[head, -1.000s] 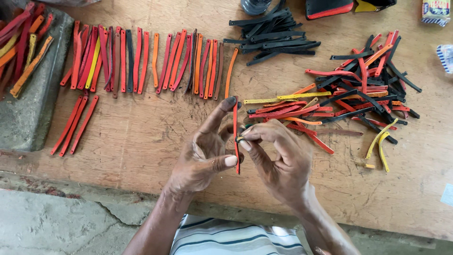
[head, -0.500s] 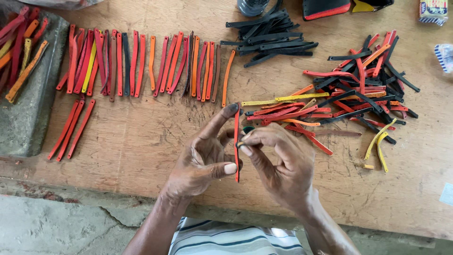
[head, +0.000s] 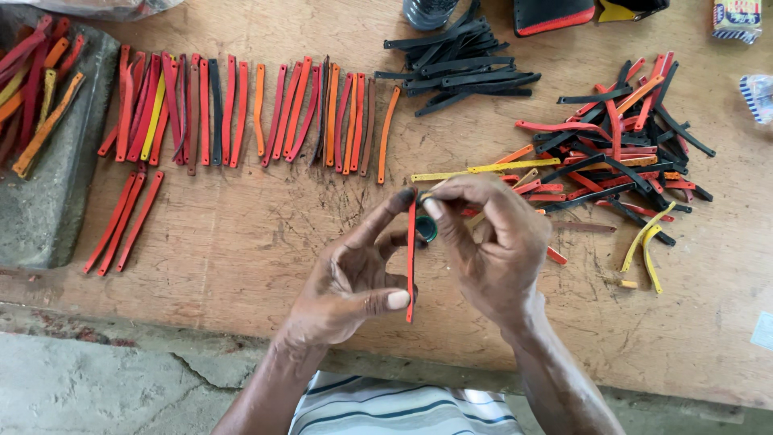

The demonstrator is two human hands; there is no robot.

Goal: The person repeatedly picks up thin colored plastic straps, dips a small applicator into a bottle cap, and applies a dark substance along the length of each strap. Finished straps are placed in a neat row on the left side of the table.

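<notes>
Worn wooden boards make up the workbench (head: 241, 242), which fills most of the head view, with a cracked concrete floor (head: 97, 387) below its near edge at six o'clock.

Near the middle, the person holds a thin red strip (head: 411, 258) upright between both hands. The left hand (head: 350, 282) pinches it in two places: the forefinger tip presses the strip's top end and the thumb presses its lower part, while the other fingers curl loosely. The right hand (head: 491, 250) is closed around the strip's upper part from the three o'clock side, fingertips bent inward, with a small dark round piece (head: 427, 229) tucked against them.

At ten to twelve o'clock a sorted row of red, orange and yellow strips (head: 241, 113) lies side by side on the bench. At nine o'clock three more red strips (head: 125, 221) lie just beside a grey stone slab (head: 56, 185), which carries further strips. At twelve o'clock sits a pile of black strips (head: 463, 68). At two o'clock a loose mixed heap of red, orange, black and yellow strips (head: 612, 153) spreads out, reaching behind the right hand.
</notes>
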